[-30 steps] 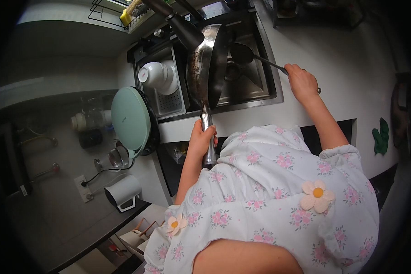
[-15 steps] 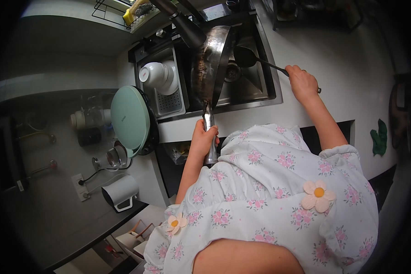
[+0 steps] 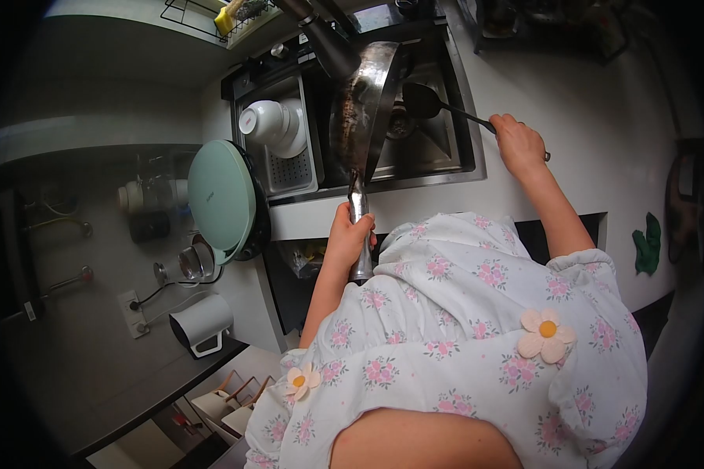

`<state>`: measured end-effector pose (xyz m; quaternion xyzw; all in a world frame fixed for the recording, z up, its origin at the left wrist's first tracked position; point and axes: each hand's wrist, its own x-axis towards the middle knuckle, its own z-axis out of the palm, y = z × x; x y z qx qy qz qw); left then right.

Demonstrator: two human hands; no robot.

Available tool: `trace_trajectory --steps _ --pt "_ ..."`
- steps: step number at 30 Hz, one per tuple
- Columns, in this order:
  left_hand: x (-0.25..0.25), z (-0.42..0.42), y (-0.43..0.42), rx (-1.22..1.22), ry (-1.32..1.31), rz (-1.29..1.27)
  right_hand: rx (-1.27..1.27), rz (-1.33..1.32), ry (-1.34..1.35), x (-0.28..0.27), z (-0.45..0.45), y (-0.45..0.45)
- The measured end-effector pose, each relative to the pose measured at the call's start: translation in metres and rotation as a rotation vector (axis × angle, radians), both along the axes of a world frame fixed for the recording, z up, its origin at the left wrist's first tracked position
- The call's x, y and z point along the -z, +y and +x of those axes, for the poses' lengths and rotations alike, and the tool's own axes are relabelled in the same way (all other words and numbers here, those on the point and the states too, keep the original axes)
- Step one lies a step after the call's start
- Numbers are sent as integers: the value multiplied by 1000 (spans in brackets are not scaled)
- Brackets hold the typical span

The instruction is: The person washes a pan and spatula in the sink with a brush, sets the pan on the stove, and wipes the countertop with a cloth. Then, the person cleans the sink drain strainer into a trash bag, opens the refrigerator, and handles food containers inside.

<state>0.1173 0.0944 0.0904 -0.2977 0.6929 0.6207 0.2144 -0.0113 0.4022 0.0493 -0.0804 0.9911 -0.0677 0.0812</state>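
Note:
A metal wok [image 3: 360,109], its outside scorched brown, is tipped on its side over the sink [image 3: 468,148]. Its handle [image 3: 357,187] is wrapped by the closed fingers of my left hand [image 3: 350,238]. The dark faucet [image 3: 332,51] overlaps the wok's upper left side; I cannot make out any running water. My right hand [image 3: 519,144] is closed around the end of a black spatula [image 3: 422,102]. The spatula's blade is over the right part of the basin, close to the drain and apart from the wok.
White bowls [image 3: 270,123] sit in a drain basket [image 3: 292,176] left of the wok. A round green-lidded appliance [image 3: 220,202] stands beside the sink, with a white kettle [image 3: 202,324] nearer. A green cloth-like item [image 3: 647,244] lies on the right counter.
The view has shifted slightly. Both hands keep their grips, and the wok and spatula stay in nearly the same place.

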Motion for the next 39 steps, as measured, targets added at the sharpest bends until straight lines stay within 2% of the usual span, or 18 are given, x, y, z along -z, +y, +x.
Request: trace_trajectory --steps 5,14,24,25,29,34,38,39 --pt "-2 -1 0 -1 -1 8 12 -4 -30 -2 -2 0" --pt "-8 -19 2 33 13 57 108 -259 -167 -21 2 -7" --pt "-5 -52 -5 44 -151 389 107 -191 -213 -28 5 -25" --pt "-2 -56 -9 -26 -167 490 107 -191 -228 -27 5 -28" --pt "34 -66 -35 -126 -225 767 109 -220 -289 -13 1 -36" --pt "72 -75 -63 -173 -414 1105 156 -401 -534 14 4 -47" --pt "103 -91 -85 -153 -490 1165 236 -553 -695 50 9 -55" --pt "99 -98 -95 -89 -489 1063 281 -621 -741 55 10 -57"
